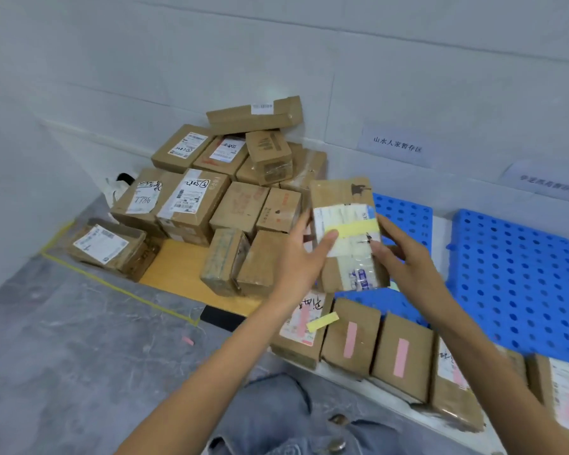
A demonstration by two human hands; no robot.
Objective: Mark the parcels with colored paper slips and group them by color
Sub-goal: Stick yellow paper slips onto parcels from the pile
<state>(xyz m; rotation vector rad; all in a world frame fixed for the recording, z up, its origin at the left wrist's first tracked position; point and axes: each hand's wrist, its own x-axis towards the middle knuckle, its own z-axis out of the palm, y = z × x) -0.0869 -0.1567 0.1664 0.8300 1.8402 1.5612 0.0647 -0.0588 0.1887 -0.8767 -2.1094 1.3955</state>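
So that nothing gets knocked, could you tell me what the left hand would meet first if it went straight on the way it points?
The held parcel: the left hand touches it, thumb on its yellow slip. Beyond it, probably the blue pallet, though depth is unclear.

A brown cardboard parcel with a white label was held up, tilted, between the left hand and right hand, a yellow slip stuck across its label. Below it, a row of parcels lay side by side, each bearing a pink slip; the leftmost one also carried a loose yellow slip. Unmarked parcels were heaped in the corner.
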